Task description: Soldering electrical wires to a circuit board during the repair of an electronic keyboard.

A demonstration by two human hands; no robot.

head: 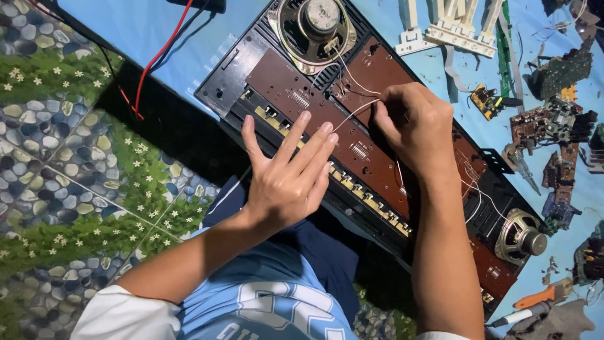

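On the blue sheet (126,25) lies an opened black keyboard case (220,94) with a long brown circuit board (371,151) inside and a speaker (314,28) at each end. Left hand (286,173) rests flat on the board's key contacts, fingers spread wide. Right hand (412,126) is pinched narrow on a thin white wire (352,113) — just beside the far speaker. Loose circuit scraps (553,119) lie to the right.

Blue sheet (126,31) over patterned floor (56,164); on sheet: opened keyboard chassis (251,75), loose circuit boards (553,119), white keys (453,28).
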